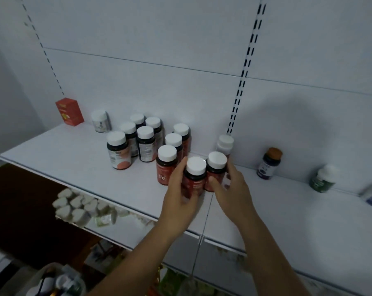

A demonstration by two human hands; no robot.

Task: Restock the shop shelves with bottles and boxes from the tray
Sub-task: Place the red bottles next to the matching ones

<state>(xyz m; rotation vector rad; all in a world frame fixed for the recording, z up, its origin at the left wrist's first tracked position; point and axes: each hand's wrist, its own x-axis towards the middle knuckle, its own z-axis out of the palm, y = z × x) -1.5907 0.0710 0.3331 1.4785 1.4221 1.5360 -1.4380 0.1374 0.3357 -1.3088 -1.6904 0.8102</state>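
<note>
L hand (pixel 177 190) and R hand (pixel 233 190) both up on the shelf (pixel 74 159). L fingers (pixel 179 169) wrap the front bottle (pixel 194 168), red label, white cap. R fingers (pixel 231 174) curl round the second bottle (pixel 216 162), which touches the first on its right. Both bottles upright near the shelf's front, just right of the Fe bottle (pixel 167 162). More white-capped btls (pixel 145 142) cluster behind-left. Red box (pixel 69 112) far left by the back wall. Orange-cap bottle (pixel 269 164) and green bottle (pixel 323 178) sit well apart to the right.
</note>
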